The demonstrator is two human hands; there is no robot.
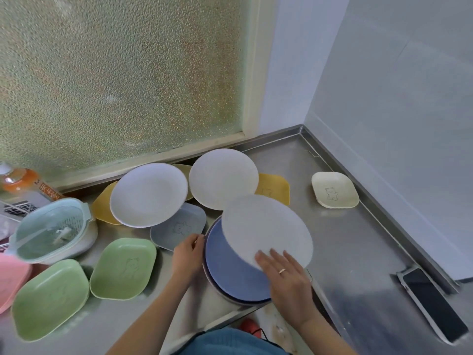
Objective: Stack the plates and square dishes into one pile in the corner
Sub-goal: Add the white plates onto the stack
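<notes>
Right hand (284, 274) lay with straight fingers on the near edge of a white plate (266, 229), which sat tilted on top of a blue plate (230, 272); a ring showed on one finger. Left hand (188, 253) curled its fingers round the left rim of the blue plate, which topped a short pile of plates at the front of the steel bench (353, 252). Behind the pile, a second white plate (222, 179) lay partly over a yellow dish (275, 188), and a pale plate (149, 194) to its left overlapped another yellow dish (102, 207) and a grey dish (179, 229) with a small bear drawing. Two green dishes (124, 269) (51, 298) sat side by side at the left front, with a pink dish (11, 280) at the frame's edge beside them. One cream dish (334, 193) stood alone near the far right corner, well apart from the rest. A pale green colander (53, 231) sat at the left, an orange bottle (21, 180) behind it under the frosted window (122, 78). A phone (432, 303) lay along the right edge of the bench.
</notes>
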